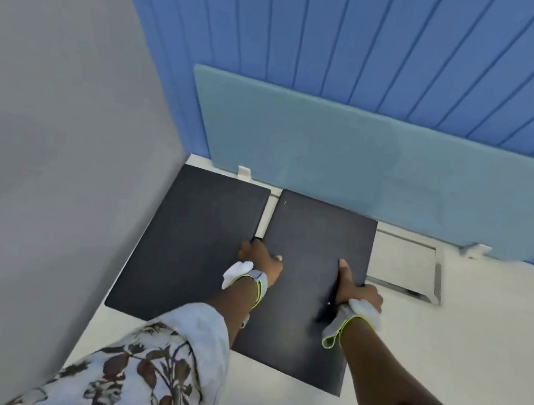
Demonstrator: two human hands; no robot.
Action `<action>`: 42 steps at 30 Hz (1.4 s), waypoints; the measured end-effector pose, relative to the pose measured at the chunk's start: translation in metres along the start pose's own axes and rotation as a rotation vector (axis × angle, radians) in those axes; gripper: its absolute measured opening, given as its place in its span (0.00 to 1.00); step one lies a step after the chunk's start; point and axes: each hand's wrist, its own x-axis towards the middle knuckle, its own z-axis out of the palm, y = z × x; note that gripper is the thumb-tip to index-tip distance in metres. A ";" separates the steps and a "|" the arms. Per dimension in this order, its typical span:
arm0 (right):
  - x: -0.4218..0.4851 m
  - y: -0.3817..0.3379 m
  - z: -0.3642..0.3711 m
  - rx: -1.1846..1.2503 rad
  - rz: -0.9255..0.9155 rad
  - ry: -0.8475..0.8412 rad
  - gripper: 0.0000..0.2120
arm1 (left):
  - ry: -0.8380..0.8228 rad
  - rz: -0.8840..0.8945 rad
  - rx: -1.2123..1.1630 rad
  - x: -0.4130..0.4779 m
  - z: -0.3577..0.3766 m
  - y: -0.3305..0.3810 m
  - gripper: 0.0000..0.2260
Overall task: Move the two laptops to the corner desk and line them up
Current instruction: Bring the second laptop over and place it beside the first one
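The right hand (354,290) grips the right laptop's (313,278) outer edge; the left hand (259,256) curls over its inner edge, beside the left laptop (189,246). Both lie on the corner desk (444,350). Aligning seems underway; next, square its edges to the left laptop.

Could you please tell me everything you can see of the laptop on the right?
The right laptop is a closed, matte dark slab with rounded corners, lying flat on the white desk, beside the other laptop with a narrow gap between. Its far edge nears the pale blue divider. The left hand holds its left edge; the right hand grips its right edge, thumb on top.
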 end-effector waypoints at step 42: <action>-0.003 -0.004 0.002 0.083 -0.059 0.044 0.43 | -0.106 -0.046 0.083 -0.005 -0.025 0.019 0.17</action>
